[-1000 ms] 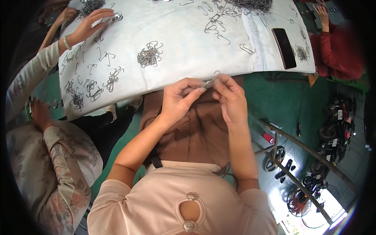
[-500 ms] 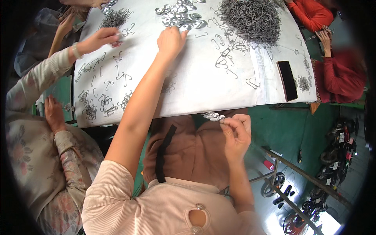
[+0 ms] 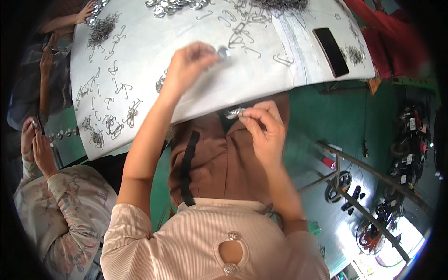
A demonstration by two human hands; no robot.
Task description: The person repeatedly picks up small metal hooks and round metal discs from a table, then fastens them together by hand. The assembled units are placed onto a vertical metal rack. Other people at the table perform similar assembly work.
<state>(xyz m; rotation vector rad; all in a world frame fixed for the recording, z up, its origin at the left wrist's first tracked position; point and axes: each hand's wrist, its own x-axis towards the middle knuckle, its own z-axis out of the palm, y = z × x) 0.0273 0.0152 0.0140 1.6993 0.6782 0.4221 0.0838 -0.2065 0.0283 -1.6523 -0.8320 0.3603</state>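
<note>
On the table [image 3: 154,46], metal discs [image 3: 178,4] between a left hook pile [image 3: 102,31] and a right hook pile [image 3: 283,4], phone [image 3: 331,52] farther right.

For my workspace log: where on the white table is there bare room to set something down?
The white table is bare between the left-side hooks and the left hand, nearer than the disc pile. Another patch lies between that hand and the phone, nearer than the loose hooks. It is crowded along the left edge and at the dark hook heap.

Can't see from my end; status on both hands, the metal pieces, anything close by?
Left hand over white table, holding blurred silver disc. Right hand pinching shiny metal bunch, near side of table. Wire hooks lie just beyond disc.
</note>
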